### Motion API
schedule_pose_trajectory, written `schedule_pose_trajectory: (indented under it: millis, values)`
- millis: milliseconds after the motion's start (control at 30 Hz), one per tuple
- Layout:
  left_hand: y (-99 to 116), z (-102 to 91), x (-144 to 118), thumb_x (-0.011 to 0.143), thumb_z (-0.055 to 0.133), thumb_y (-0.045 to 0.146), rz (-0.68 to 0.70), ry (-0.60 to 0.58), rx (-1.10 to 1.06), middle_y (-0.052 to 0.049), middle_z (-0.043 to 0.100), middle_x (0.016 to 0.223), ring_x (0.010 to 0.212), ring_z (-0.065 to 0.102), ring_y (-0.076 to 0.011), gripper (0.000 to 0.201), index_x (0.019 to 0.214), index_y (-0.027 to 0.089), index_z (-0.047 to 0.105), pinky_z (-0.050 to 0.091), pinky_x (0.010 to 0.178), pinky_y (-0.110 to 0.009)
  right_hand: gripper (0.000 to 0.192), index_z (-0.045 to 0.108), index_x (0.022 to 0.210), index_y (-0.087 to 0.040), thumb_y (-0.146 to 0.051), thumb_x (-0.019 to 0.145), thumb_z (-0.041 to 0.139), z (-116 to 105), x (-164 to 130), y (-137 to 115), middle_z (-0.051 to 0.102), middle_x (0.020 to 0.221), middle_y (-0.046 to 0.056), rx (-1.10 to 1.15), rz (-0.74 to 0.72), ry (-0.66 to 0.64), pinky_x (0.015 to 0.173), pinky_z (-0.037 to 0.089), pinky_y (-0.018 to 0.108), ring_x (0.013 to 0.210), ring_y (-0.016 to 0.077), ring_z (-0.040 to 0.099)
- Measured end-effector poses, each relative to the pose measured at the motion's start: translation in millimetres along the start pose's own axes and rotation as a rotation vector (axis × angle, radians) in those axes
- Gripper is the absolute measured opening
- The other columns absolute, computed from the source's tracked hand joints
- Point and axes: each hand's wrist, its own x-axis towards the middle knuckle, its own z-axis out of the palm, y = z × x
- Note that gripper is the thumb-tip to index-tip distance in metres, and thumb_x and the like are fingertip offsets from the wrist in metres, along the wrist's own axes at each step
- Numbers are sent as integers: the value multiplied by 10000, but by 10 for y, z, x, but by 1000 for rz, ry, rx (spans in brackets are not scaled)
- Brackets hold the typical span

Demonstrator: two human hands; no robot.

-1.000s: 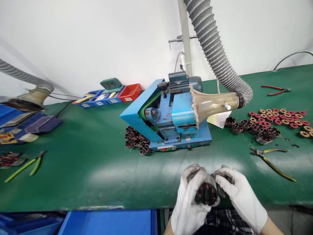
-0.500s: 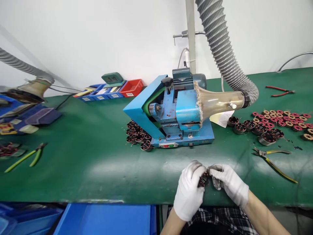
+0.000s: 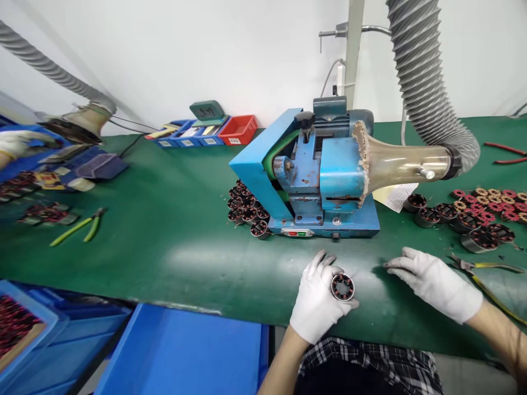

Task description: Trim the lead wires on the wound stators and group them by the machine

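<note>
My left hand [image 3: 319, 299], in a white glove with greyed fingertips, grips a round motor stator [image 3: 342, 287] with a metal rim and dark copper-toned windings. Its open face is turned up toward me, and a thin wire end sticks out at its top. To the right, my right hand [image 3: 430, 282], also gloved, hovers over the green bench with its fingers stretched out toward the left, and nothing shows in them. Beyond its wrist lie yellow-handled cutters [image 3: 473, 267], partly behind the glove.
A blue belt grinding machine [image 3: 307, 181] stands ahead, joined to a grey hose [image 3: 428, 82]. Stators [image 3: 247, 208] cluster at its left, with more cased stators [image 3: 480, 240] and red-and-tan cores [image 3: 489, 203] at right. A co-worker's gloved hand [image 3: 18, 144] shows far left. Blue bins [image 3: 185, 351] sit below.
My right hand has let go of the stator and moved right. My left hand keeps the stator, now turned face up. The view has shifted left, and a co-worker's hand has appeared.
</note>
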Motion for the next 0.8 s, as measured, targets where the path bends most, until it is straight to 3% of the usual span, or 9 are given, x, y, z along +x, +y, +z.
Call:
schedule_pose_trajectory:
  millis: [67, 133, 200, 300, 400, 500, 600, 733, 800]
  values:
    - [42, 103, -74, 485, 828, 332, -53, 74, 8, -175, 512, 1283, 1267, 384, -385, 673, 1062, 156, 530, 397, 982, -566, 213, 685, 955, -232, -219, 845, 504, 160, -69, -37, 687, 840, 64, 88, 30, 25, 703, 545, 362, 746, 212, 643]
    - [96, 170, -188, 501, 806, 337, -78, 90, 1, -222, 409, 1362, 1272, 371, -396, 924, 1283, 108, 370, 395, 989, -573, 268, 632, 1087, -213, -219, 842, 523, 357, -121, -137, 687, 981, 84, 184, 22, 57, 811, 540, 388, 894, 220, 647]
    - [124, 163, -303, 496, 796, 343, -41, -21, -27, -232, 339, 1406, 1295, 322, -414, 1086, 1384, 98, 221, 391, 996, -578, 301, 604, 1133, -229, -184, 857, 495, 512, -142, -237, 656, 1102, 87, 315, -10, 114, 901, 506, 393, 1014, 203, 615]
    - [79, 44, -360, 653, 685, 213, 31, -198, -64, -189, 287, 1456, 1346, 258, -370, 956, 1433, 162, 135, 375, 1026, -550, 254, 667, 1038, -272, -189, 882, 485, 569, -113, -312, 657, 1093, 66, 463, -80, 84, 900, 507, 350, 1019, 180, 613]
    - [4, -52, -245, 739, 588, 105, 87, -213, -94, -136, 384, 1413, 1319, 338, -292, 772, 1409, 220, 222, 364, 1050, -508, 164, 722, 898, -269, -247, 849, 568, 479, -32, -326, 687, 987, 58, 562, -45, 42, 828, 535, 315, 926, 185, 649]
    - [-3, -55, -101, 706, 700, 203, 122, -174, -82, -108, 542, 1247, 1210, 455, -275, 684, 1312, 209, 383, 389, 1026, -489, 115, 729, 785, -244, -257, 794, 615, 388, 65, -368, 710, 848, 49, 634, 93, 52, 781, 536, 326, 806, 192, 664]
    - [37, -29, -43, 650, 767, 305, 126, -155, -51, -86, 594, 1132, 1147, 491, -280, 638, 1212, 207, 481, 410, 995, -480, 125, 702, 698, -221, -292, 755, 617, 350, 139, -444, 698, 694, 18, 730, 298, 17, 654, 534, 316, 643, 180, 639]
    - [53, -28, -57, 660, 760, 332, 146, -120, -81, -83, 604, 1094, 1135, 499, -292, 559, 1149, 223, 513, 411, 975, -493, 211, 627, 622, -181, -373, 707, 654, 291, 135, -514, 580, 483, -31, 1092, 458, -64, 437, 447, 254, 412, 124, 515]
    - [45, -34, -65, 651, 769, 331, 154, -120, -98, -77, 609, 1069, 1135, 500, -294, 552, 1132, 225, 519, 400, 979, -491, 291, 598, 611, -184, -455, 657, 694, 231, 88, -511, 561, 485, -25, 1284, 490, 4, 391, 405, 252, 389, 118, 486]
